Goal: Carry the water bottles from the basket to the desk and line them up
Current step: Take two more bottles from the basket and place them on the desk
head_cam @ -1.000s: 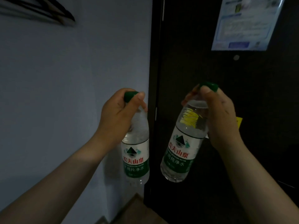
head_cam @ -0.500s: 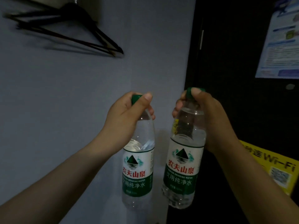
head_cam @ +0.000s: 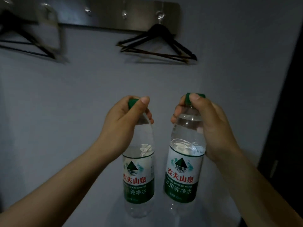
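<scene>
Left grip (head_cam: 124, 122) is clenched around the neck of the left water bottle (head_cam: 139, 177). Its thumb lies up against the left green cap (head_cam: 132, 103), and the other fingers curl behind the shoulder of the bottle. Right grip (head_cam: 208, 125) is grasping the right water bottle (head_cam: 182, 174) in the same way: the thumb presses on the front of the right green cap (head_cam: 187, 99), and the fingers wrap the neck from the far side. Both grips carry from the top, so the bottle bodies hang below them in the air.

Each bottle is of clear plastic, with a white and green label that has red characters and a dark mountain sign. I see clear water in both, through the plastic above and below the labels, but how full they are I cannot tell for sure. Both caps sit on. The left water bottle hangs almost upright. The right water bottle leans a little, with its bottom toward the other one. They are side by side, close, with a narrow gap between them, not touching.

Behind the bottles is a pale wall (head_cam: 65, 112). High on it I see a metal hook rail (head_cam: 114, 15), and a bunch of black hangers (head_cam: 157, 45) hangs from one hook, above the bottles. More hangers (head_cam: 24, 41) are at the left edge, blurred. At the right edge stands a dark panel (head_cam: 291, 128); what it is I cannot tell. The two forearms come in from the lower corners and cover the low part of the wall.
</scene>
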A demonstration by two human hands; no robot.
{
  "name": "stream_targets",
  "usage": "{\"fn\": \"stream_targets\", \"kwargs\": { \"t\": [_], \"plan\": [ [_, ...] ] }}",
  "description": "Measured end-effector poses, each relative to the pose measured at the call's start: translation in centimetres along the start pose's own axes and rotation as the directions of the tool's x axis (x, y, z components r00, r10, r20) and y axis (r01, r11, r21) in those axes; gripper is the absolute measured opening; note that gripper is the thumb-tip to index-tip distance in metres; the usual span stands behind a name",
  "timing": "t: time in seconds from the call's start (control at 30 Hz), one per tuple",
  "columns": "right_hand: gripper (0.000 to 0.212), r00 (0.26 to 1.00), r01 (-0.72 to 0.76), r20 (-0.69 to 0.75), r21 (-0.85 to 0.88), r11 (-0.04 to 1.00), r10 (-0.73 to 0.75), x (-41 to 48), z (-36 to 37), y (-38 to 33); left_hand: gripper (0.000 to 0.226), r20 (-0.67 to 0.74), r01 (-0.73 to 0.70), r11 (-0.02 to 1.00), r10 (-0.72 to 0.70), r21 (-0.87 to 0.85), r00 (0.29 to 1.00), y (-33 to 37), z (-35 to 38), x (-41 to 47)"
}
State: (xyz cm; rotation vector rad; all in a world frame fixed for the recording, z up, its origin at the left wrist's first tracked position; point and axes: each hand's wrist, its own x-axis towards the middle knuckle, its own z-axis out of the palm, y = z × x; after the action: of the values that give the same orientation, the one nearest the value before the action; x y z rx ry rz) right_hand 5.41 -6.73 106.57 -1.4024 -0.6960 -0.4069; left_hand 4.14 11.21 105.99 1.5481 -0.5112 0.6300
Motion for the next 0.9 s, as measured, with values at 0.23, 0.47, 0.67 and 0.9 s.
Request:
{"fn": "stream_targets", "kwargs": {
  "t": [0.23, 0.47, 0.67, 0.9],
  "plan": [
    [0.023, 0.978, 0.055, 0.189, 0.184, 0.981, -0.091, 1.7, 8.9, 0.3, 0.040, -0.172, -0.020, 0.982, 0.053, 0.187, 0.984, 2.7, -8.7, -2.4],
    [0.023, 0.927, 0.062, 0.326, 0.351, 0.934, -0.184, 3.0, 22.0, -0.4, 0.039, -0.291, -0.026, 0.949, 0.122, 0.314, 0.949, 6.3, -20.4, -4.8],
    [0.023, 0.888, 0.048, 0.387, 0.457, 0.888, -0.248, 2.4, 34.3, -0.4, 0.043, -0.349, -0.008, 0.902, 0.175, 0.431, 0.921, 9.7, -31.3, -8.2],
    [0.024, 0.832, -0.060, 0.483, 0.568, 0.821, -0.273, 1.4, 47.5, 0.3, 0.041, -0.454, 0.102, 0.830, 0.193, 0.548, 0.870, 11.8, -42.2, -12.1]
  ]
}}
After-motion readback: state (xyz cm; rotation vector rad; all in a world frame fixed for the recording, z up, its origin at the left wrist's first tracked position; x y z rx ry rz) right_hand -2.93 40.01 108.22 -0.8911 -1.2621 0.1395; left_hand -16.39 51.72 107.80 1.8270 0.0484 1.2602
